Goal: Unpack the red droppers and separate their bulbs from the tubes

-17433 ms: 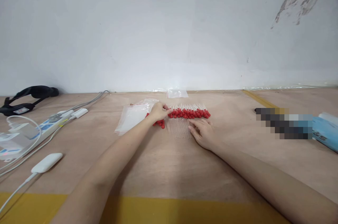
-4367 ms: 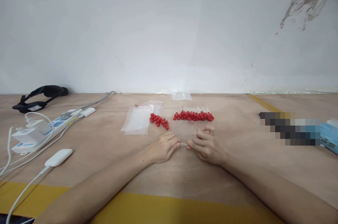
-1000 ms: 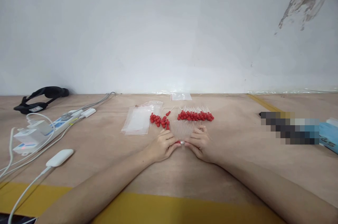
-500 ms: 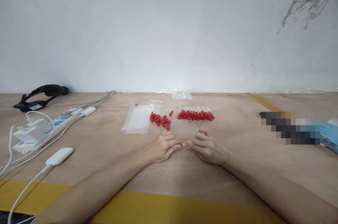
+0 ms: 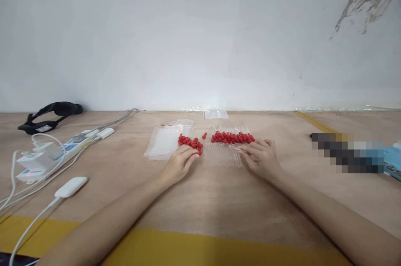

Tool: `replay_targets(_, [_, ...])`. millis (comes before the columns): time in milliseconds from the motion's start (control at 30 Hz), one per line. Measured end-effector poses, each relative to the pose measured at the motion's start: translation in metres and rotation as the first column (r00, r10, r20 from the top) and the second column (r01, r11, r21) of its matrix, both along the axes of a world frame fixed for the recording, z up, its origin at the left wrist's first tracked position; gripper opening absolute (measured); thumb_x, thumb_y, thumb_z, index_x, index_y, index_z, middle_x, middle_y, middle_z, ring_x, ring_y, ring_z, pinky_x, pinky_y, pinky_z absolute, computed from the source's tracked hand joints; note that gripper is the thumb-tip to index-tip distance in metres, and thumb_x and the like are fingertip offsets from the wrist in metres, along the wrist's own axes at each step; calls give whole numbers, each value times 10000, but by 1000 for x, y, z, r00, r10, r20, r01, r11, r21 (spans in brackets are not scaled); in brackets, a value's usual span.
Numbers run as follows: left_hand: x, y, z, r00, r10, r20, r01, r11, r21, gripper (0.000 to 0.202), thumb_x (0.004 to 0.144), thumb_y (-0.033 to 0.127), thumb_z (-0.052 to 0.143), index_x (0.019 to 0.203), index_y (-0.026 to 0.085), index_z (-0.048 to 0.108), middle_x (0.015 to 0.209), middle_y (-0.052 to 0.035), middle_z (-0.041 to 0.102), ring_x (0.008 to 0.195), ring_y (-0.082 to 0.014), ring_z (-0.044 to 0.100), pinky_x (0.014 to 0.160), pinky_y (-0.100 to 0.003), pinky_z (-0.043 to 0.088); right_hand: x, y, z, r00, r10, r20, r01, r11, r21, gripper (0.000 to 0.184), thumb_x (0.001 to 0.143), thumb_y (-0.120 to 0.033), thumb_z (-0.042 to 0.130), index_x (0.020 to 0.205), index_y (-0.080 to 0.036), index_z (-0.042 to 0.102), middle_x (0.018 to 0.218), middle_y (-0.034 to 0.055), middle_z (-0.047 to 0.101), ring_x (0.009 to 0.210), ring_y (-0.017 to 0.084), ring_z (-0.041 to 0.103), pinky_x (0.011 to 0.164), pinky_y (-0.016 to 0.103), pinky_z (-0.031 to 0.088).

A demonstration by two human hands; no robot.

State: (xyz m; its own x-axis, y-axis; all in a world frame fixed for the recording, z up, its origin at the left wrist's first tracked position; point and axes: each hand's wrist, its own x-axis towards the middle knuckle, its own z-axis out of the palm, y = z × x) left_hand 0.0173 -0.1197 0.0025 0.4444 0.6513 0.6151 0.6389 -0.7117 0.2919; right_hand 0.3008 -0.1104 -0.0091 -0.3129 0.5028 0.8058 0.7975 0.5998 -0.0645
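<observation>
My left hand (image 5: 180,163) is at the near edge of a small pile of red rubber dropper bulbs (image 5: 184,140), thumb and forefinger pinched on one bulb (image 5: 199,152). Beside it lies a row of clear dropper tubes (image 5: 221,155), side by side. At the right end of that row, my right hand (image 5: 260,157) has its fingertips closed on a clear tube (image 5: 234,147); the other fingers partly hide the grip. Behind the tubes, droppers with red bulbs (image 5: 233,137) lie in a row, stems pointing to the wall. One more red-bulbed dropper (image 5: 204,135) lies slanted left of them.
Clear zip bags (image 5: 161,143) lie left of the bulbs, and another bag (image 5: 216,114) is by the wall. At left are a power strip (image 5: 70,147) with cables, a white charging case (image 5: 71,187) and a black strap (image 5: 50,116). A blurred dark object (image 5: 344,153) lies right.
My hands have come apart from the dropper bulb and tube they held together. The left moved back-left to the bulb pile, the right back-right to the end of the tube row.
</observation>
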Motion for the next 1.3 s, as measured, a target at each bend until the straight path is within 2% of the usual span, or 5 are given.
replay_targets(200, [-10, 38, 27, 937, 347, -29, -348, 929, -126, 258, 829, 199, 389, 1005, 178, 575, 878, -50, 522, 823, -157, 538, 770, -287, 430, 3, 8, -4, 945, -321, 65, 322, 870, -375, 223, 749, -205, 442, 857, -190, 637, 718, 23, 653, 729, 172, 569, 697, 307, 273])
replay_targets(367, [-4, 67, 37, 882, 400, -249, -449, 875, -181, 287, 759, 219, 453, 1039, 182, 506, 827, -22, 602, 728, -160, 567, 675, -272, 434, 0, 12, -5, 924, -367, 108, 365, 762, -535, 305, 726, -184, 434, 976, -151, 605, 762, 55, 664, 742, 199, 591, 701, 301, 324])
replay_targets(633, [8, 76, 40, 814, 390, -431, -491, 858, -152, 243, 712, 416, 514, 695, 191, 603, 762, -45, 635, 765, -204, 580, 655, -271, 423, -11, 11, -7, 939, -336, 77, 316, 749, -582, 316, 732, -207, 424, 993, -209, 601, 813, 36, 664, 802, 200, 588, 730, 319, 314])
replay_targets(1067, [49, 115, 42, 687, 494, -533, -660, 731, -173, 282, 609, 416, 583, 729, 176, 671, 954, -116, 627, 1014, -296, 489, 873, -399, 339, -16, 13, -4, 948, -315, 51, 272, 715, -644, 273, 808, -281, 373, 856, -238, 638, 900, 23, 658, 878, 205, 560, 732, 313, 315])
replay_targets(1300, [66, 127, 36, 699, 478, -532, -685, 663, -303, 306, 540, 334, 637, 768, 132, 656, 1000, -164, 615, 1058, -335, 481, 893, -409, 320, -11, 17, -3, 929, -363, 69, 308, 658, -687, 307, 823, -319, 356, 854, -228, 648, 847, 34, 655, 842, 206, 565, 729, 305, 315])
